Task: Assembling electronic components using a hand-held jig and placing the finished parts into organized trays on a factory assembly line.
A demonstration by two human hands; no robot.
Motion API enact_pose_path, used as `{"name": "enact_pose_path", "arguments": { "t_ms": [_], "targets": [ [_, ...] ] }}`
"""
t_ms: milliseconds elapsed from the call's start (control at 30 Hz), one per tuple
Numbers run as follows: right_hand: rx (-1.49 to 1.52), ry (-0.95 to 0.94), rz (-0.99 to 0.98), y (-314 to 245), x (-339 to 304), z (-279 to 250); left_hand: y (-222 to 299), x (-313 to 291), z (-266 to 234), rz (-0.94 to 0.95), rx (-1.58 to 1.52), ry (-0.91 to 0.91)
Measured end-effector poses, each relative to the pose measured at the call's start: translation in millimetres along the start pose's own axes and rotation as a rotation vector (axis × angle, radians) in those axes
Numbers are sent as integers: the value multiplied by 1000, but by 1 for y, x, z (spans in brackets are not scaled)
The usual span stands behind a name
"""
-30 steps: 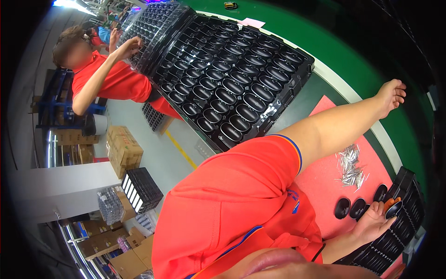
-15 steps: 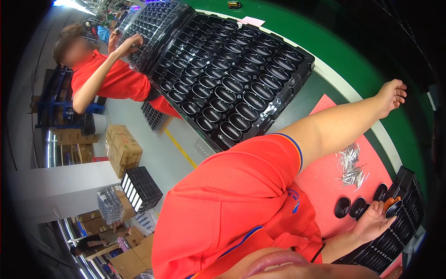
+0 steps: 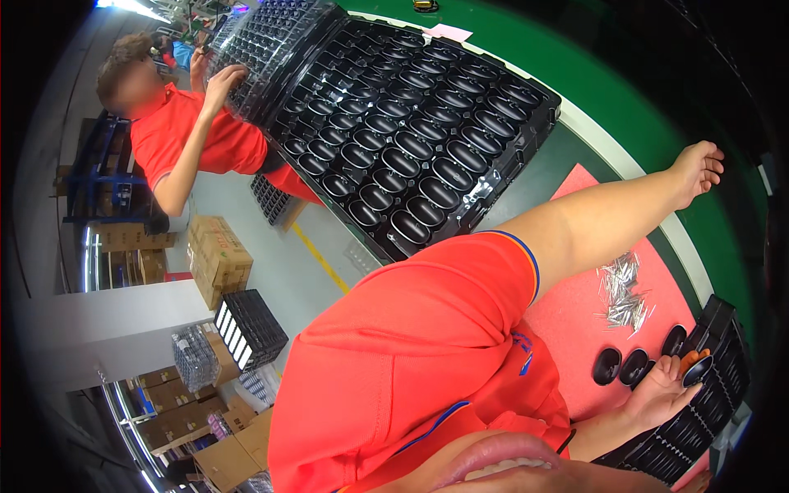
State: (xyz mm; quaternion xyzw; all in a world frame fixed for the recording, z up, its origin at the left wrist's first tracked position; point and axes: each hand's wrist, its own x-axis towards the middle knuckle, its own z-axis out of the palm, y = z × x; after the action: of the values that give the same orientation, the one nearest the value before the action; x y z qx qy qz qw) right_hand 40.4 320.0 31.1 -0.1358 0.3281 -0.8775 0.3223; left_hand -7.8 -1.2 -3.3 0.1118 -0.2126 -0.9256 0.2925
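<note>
My left hand (image 3: pixel 699 174) rests at the end of an outstretched arm over the green surface (image 3: pixel 633 131). Its fingers are loosely bent and apart, with nothing visible in them. Low on the right, my right hand (image 3: pixel 653 398) grips a glossy black oval piece (image 3: pixel 697 372) with a pale rim. Something orange (image 3: pixel 690 359), perhaps finger covers, shows around the fingertips there. Beside that hand, several black oval pieces (image 3: pixel 606 366) lie on the red mat (image 3: pixel 563 329). A heap of thin silvery pins (image 3: pixel 625 296) is spread on the mat between my two arms.
A large black tray (image 3: pixel 546 111) full of oval pieces stands beyond my left arm. Another black tray (image 3: pixel 719 411) lies past my right hand. A co-worker in red (image 3: pixel 205 144) handles a clear-covered tray (image 3: pixel 271 49). Cartons (image 3: pixel 218 259) and stacked crates (image 3: pixel 251 329) stand behind.
The co-worker's near arm has shifted, its elbow lower and its hand slightly leftward. The view has moved a little. My two hands keep nearly the same pose.
</note>
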Motion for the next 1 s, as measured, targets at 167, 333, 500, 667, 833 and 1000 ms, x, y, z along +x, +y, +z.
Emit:
{"name": "enact_pose_path", "arguments": {
  "t_ms": [167,333,500,667,833,1000],
  "targets": [
    [-8,-13,2,0,0,-1,1,0,1,2,11,12],
    [46,-9,12,0,0,1,1,0,0,1,-7,-1],
    [-54,81,-25,0,-1,1,0,0,0,2,-10,7],
    [-35,101,-33,0,-2,7,1,1,0,6,-21,17],
    [-11,64,-31,1,-2,7,1,1,0,3,-19,22],
    [13,37,-16,1,-2,3,-1,2,0,5,-25,22]
  ]
}}
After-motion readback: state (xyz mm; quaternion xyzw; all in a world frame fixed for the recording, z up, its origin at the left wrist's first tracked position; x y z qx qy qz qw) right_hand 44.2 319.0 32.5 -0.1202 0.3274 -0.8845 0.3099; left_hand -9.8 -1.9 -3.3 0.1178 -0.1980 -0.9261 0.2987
